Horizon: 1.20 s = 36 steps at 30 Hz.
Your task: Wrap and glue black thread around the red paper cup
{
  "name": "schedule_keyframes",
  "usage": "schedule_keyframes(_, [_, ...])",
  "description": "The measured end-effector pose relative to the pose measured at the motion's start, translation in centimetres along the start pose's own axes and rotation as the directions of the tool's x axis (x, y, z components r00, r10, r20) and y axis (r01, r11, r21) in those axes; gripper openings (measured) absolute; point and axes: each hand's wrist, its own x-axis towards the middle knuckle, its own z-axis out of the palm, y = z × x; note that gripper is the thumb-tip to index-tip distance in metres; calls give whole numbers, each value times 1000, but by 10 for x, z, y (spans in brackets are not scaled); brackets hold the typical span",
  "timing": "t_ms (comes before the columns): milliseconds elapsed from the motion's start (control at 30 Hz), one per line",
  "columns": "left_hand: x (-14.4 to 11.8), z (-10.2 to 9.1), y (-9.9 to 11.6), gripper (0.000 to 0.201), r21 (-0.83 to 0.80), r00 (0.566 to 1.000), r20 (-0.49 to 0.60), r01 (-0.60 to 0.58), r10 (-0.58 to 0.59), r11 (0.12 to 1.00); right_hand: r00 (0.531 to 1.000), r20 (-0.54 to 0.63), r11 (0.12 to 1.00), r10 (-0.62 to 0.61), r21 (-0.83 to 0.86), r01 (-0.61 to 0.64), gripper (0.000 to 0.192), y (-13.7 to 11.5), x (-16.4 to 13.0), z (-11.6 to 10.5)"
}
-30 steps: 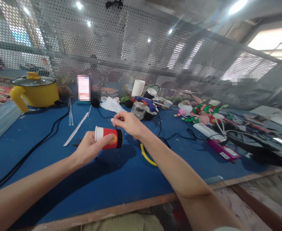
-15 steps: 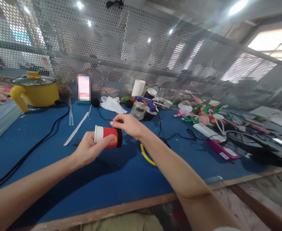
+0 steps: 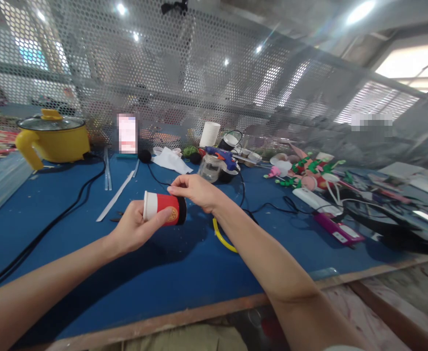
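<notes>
My left hand (image 3: 133, 226) is wrapped round a paper cup (image 3: 163, 204) tipped on its side above the table, its white rim facing left. A red wrap with a gold emblem covers the middle of the cup. Round its right end runs a black band (image 3: 182, 210). My left thumb lies across the red part. My right hand (image 3: 194, 190) reaches over from the right, thumb and forefinger pinched at the upper edge of the cup beside the black band. Whatever is between those fingertips is too small to make out.
On the blue table (image 3: 184, 282) stand a yellow electric pot (image 3: 60, 144), a glass jar (image 3: 210, 168) with a blue glue gun (image 3: 221, 156) on it, and stacked white cups (image 3: 209, 134). A yellow ring piece (image 3: 223, 239), cables and a power strip (image 3: 318, 202) lie to the right.
</notes>
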Motion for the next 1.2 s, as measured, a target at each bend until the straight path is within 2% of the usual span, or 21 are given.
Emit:
schedule_keyframes(200, [-1,0,1,25,34,999,-4,-52,52,998,1000,8,1000,-6,9,6,13,-2,0,0])
schedule_keyframes(733, [-1,-1,2,27,66,996,-3,-90,90,994,999,30,1000,13,12,-13,11,-2,-1,1])
schedule_keyframes(833, [0,-2,0,26,84,996,4,-90,90,992,999,-21,998,-43,-53,42,18,-2,2,-2])
schedule_keyframes(1000, [1,-4,1,25,103,993,13,-116,115,988,975,-189,985,-119,-148,92,32,-3,-3,-12])
schedule_keyframes(1067, [1,-4,2,22,101,994,6,-109,109,989,984,-159,991,-79,-117,60,36,-5,-13,-14])
schedule_keyframes(1200, [2,-2,2,22,80,995,-5,-95,96,992,1000,0,1000,-7,-8,7,39,-7,-35,-7])
